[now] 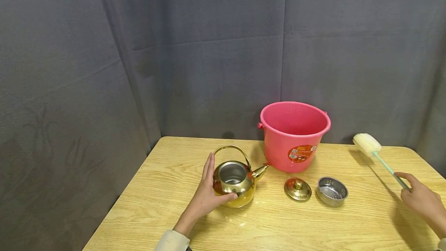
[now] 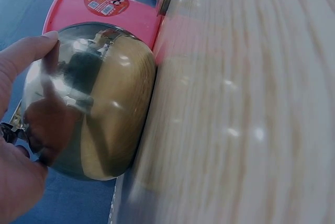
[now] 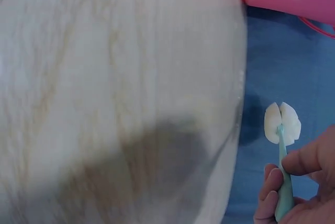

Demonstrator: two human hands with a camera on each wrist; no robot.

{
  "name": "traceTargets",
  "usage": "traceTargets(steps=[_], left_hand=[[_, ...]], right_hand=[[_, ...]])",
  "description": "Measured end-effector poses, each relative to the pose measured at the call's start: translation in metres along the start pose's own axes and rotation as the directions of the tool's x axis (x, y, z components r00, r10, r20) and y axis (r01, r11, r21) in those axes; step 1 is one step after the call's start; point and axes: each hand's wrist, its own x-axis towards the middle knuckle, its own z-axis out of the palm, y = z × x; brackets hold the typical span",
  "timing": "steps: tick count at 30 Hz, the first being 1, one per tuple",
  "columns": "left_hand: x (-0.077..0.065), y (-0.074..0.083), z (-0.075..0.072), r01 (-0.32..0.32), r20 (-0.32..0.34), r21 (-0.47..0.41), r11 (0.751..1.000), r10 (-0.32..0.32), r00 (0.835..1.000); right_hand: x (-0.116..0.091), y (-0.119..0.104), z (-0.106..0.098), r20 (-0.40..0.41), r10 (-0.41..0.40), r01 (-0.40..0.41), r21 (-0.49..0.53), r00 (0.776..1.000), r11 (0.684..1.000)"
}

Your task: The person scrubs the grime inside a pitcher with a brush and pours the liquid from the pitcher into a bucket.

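A shiny gold kettle (image 1: pixel 245 195) without its lid stands on the table, its spout toward the bucket and its hoop handle raised. My left hand (image 1: pixel 204 196) holds its body from the left side, the thumb across the front and the fingers pointing up along the side. In the left wrist view the thumb tip presses the curved metal (image 2: pixel 104 98). Over the table's right side, my right hand (image 1: pixel 419 196) grips the green handle of a sponge brush (image 1: pixel 367 144). The pale sponge head points away from me, and in the right wrist view the fingers wrap the handle (image 3: pixel 285 198).
A pink bucket (image 1: pixel 278 146) with a red label stands at the back, close to the kettle's spout. The gold lid (image 1: pixel 297 189) and a round metal strainer (image 1: pixel 331 198) lie side by side between the hands. Grey curtains (image 1: pixel 216 69) hang behind the wooden table (image 1: pixel 139 204).
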Motion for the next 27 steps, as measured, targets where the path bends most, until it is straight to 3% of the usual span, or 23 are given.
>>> traceTargets(steps=[5, 9, 12, 18, 24, 27], left_hand=[[0.0, 0.0, 0.001, 0.003, 0.004, -0.005, 1.0, -0.003, 1.0], [0.0, -0.002, 0.001, 0.003, 0.002, -0.004, 1.0, -0.003, 1.0], [0.0, -0.003, 0.001, 0.0, 0.003, -0.002, 1.0, 0.0, 1.0], [0.0, -0.002, 0.001, -0.003, 0.004, 0.001, 1.0, 0.003, 1.0], [0.001, -0.001, 0.0, -0.001, 0.002, 0.006, 1.0, 0.001, 1.0], [0.0, -0.002, 0.0, -0.001, 0.005, 0.005, 1.0, 0.001, 1.0]], right_hand=[[-0.008, -0.006, -0.007, -0.072, -0.072, 0.079, 0.102, 0.995, 0.992], [-0.011, -0.011, -0.014, -0.054, -0.04, 0.046, 0.124, 0.998, 0.991], [-0.014, -0.014, -0.018, -0.081, -0.054, 0.065, 0.131, 0.995, 0.989], [-0.021, -0.017, -0.021, -0.198, -0.118, 0.148, 0.146, 0.973, 0.978], [-0.029, -0.023, -0.027, -0.247, -0.159, 0.209, 0.191, 0.956, 0.959], [-0.032, -0.027, -0.03, -0.287, -0.187, 0.261, 0.246, 0.94, 0.934]])
